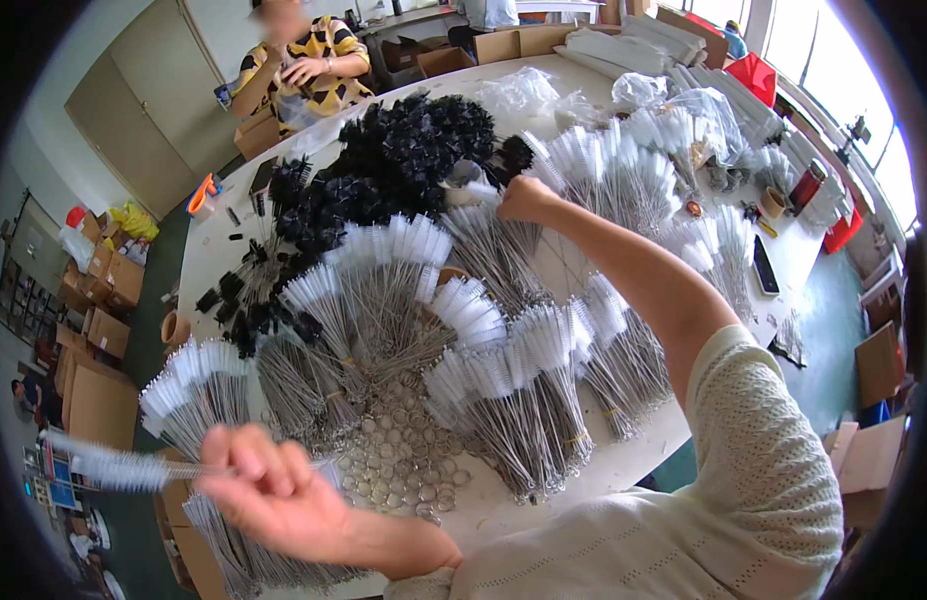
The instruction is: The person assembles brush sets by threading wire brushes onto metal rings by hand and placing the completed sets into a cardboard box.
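At the lower left my left hand is closed around the wire stem of a white-bristled bottle brush, its bristle head pointing left; both are slightly blurred. My right arm stretches far across the table. There my right hand has its fingers curled down by the heads of a bundle of white brushes; what is between the fingertips is hidden. Bundles of white brushes with twisted wire stems lie between my arms. Loose metal rings are heaped near the table's front.
Black-bristled brushes form a large pile at the far left-centre. Further white brush bundles and clear plastic bags lie to the far right, near a phone. Across the table a person sits. Cardboard boxes stand at left.
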`<state>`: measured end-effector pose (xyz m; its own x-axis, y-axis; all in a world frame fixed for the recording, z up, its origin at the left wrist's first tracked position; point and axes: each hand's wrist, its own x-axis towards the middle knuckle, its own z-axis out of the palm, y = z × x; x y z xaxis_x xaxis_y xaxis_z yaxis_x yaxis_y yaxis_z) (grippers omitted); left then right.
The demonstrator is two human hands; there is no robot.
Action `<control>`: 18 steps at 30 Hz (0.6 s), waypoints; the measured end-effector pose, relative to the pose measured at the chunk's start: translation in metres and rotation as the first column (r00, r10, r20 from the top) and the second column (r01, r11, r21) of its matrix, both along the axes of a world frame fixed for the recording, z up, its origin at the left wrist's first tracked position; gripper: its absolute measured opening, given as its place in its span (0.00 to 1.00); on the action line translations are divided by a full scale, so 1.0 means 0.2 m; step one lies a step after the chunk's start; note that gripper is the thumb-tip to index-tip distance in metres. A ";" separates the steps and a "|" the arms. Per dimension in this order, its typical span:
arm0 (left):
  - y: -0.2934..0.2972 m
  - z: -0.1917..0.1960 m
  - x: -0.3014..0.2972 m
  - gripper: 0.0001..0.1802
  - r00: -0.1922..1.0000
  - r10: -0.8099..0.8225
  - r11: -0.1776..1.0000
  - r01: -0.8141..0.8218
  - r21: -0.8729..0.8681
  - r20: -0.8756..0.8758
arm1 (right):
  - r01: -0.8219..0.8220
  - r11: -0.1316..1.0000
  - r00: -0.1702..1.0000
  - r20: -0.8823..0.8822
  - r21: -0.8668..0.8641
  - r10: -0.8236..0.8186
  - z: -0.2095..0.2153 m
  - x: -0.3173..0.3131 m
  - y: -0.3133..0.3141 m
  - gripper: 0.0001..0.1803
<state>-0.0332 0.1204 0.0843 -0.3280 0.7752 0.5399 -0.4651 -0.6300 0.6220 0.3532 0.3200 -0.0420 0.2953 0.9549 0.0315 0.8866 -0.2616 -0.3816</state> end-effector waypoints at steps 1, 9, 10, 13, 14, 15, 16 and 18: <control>-0.03 0.03 -0.04 0.27 0.998 0.069 0.996 -0.069 0.060 -0.003 | 0.044 0.999 0.999 -0.011 -0.030 -0.044 0.02 -0.04 -0.01 0.24; -0.08 0.11 -0.08 0.14 0.959 -0.201 0.956 0.147 0.253 0.202 | 0.192 0.974 0.964 -0.162 -0.122 -0.211 0.07 -0.03 0.00 0.26; -0.06 0.10 -0.05 0.14 0.957 -0.220 0.955 0.172 0.242 0.190 | 0.200 0.976 0.959 -0.186 -0.087 -0.213 0.09 0.02 -0.01 0.22; -0.02 0.08 0.03 0.15 0.969 -0.186 0.972 0.157 0.177 0.163 | 0.124 0.922 0.991 -0.090 0.368 -0.098 0.37 0.03 -0.19 0.13; 0.00 0.07 0.07 0.15 0.977 -0.164 0.977 0.141 0.160 0.140 | 0.144 0.856 0.989 -0.093 0.496 -0.112 0.45 0.08 -0.27 0.12; 0.01 0.07 0.14 0.16 0.979 -0.135 0.984 0.114 0.135 0.154 | 0.133 0.790 0.989 -0.030 0.598 -0.143 0.51 0.21 -0.34 0.11; -0.11 0.26 -0.01 0.16 0.993 -0.007 0.986 -0.013 0.166 0.121 | 0.006 0.701 1.000 -0.010 0.713 0.001 0.61 -0.06 -0.20 0.11; -0.01 0.09 0.04 0.16 0.998 -0.046 0.993 0.040 0.111 0.048 | 0.122 0.759 0.992 -0.099 0.639 -0.076 0.63 0.38 -0.33 0.12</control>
